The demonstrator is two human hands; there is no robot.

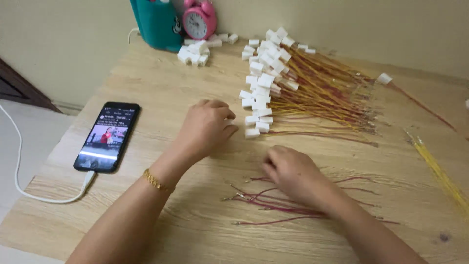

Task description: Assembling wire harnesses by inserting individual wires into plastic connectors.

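- left hand (207,126) is seen resting knuckles-up on the wooden bench (146,83), fingers curled under; whether anything is pinched cannot be told.
- the left hand is placed just beside the near end of the pile of finished leads (293,93), white connector housings (261,80) stacked toward the hand, yellow and red wires fanned away to the right.
- right hand (292,177) is laid palm-down on the loose red wires (288,203), fingers pressed together over the strands; a wire being gathered is judged likely, though the grip is hidden.
- step in hand is judged as picking a single red wire from the scatter; the next move would call for one strand separated cleanly and its metal tip kept free.
- a bundle of yellow wires (439,171) is noted well apart at the right edge.
- spare white housings (194,54) are heaped at the back, near a teal container (156,22) and a pink alarm clock (199,19).
- a black phone (107,137) with lit screen is lying at the left, a white cable (29,190) plugged in.
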